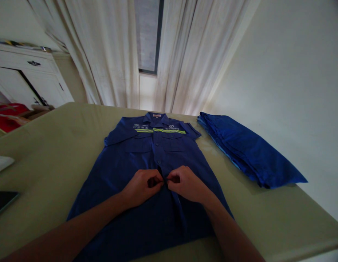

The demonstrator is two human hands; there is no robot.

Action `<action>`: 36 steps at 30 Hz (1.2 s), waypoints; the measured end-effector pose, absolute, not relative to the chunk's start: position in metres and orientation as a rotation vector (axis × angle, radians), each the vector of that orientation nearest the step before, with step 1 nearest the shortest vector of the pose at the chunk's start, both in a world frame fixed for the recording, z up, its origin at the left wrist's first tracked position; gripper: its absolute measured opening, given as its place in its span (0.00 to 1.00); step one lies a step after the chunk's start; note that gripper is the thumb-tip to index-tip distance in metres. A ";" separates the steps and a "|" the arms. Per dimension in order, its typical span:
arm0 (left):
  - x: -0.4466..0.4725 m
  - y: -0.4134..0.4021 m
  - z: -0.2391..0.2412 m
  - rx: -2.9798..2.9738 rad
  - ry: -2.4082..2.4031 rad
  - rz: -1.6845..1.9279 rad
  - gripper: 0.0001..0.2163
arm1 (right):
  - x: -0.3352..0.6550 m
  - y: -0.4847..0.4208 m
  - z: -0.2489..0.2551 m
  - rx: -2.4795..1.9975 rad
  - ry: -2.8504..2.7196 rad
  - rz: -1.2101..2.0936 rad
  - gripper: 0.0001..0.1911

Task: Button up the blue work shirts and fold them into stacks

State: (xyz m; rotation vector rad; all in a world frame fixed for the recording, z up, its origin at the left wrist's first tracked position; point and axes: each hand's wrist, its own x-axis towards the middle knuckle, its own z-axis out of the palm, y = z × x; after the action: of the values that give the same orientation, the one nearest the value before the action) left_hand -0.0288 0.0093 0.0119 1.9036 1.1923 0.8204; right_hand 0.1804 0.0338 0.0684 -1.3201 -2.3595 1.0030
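Note:
A dark blue short-sleeved work shirt [136,163] lies front up on the table, its collar at the far end. Across its chest runs a yellow-green stripe [169,130], with pale lettering above. The upper buttons of the placket look fastened; below my hands the front edges gape. My left hand [143,185] pinches the placket from the left, thumb against fingers. Opposite it, almost touching, my right hand [187,183] pinches the other side of the placket. The fingertips hide the button and buttonhole between them.
A stack of folded blue garments [240,145] lies at the right by the wall. The pale green table [43,145] carries a dark flat device [5,200] and a white object [2,163] at left. Curtains [109,54] hang behind; a white cabinet [29,76] stands at far left.

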 end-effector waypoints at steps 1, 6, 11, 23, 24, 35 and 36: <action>-0.028 0.009 0.012 1.895 1.201 0.819 0.04 | 0.181 0.034 0.068 -1.309 -2.365 1.028 0.08; -0.025 0.008 0.014 1.812 1.236 0.792 0.03 | 0.184 0.036 0.063 -1.269 -2.260 1.330 0.14; -0.026 0.012 0.015 1.737 1.225 0.779 0.04 | 0.184 0.041 0.053 -1.280 -2.217 1.323 0.07; -0.026 0.012 0.011 1.679 1.216 0.801 0.03 | 0.181 0.043 0.050 -1.236 -2.360 1.010 0.03; -0.027 0.013 0.012 1.671 1.200 0.798 0.05 | 0.180 0.043 0.052 -1.237 -2.375 0.964 0.04; -0.030 0.023 0.010 1.501 1.076 0.851 0.12 | 0.181 0.039 0.059 -1.153 -2.445 0.714 0.03; -0.031 0.024 0.010 1.480 1.066 0.851 0.12 | 0.182 0.039 0.060 -1.134 -2.445 0.689 0.02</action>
State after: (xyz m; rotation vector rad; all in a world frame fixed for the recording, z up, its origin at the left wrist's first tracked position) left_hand -0.0308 0.0240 0.0103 1.4798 1.0661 0.8505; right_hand 0.1816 0.0390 0.0598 -1.1338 -2.4446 0.6887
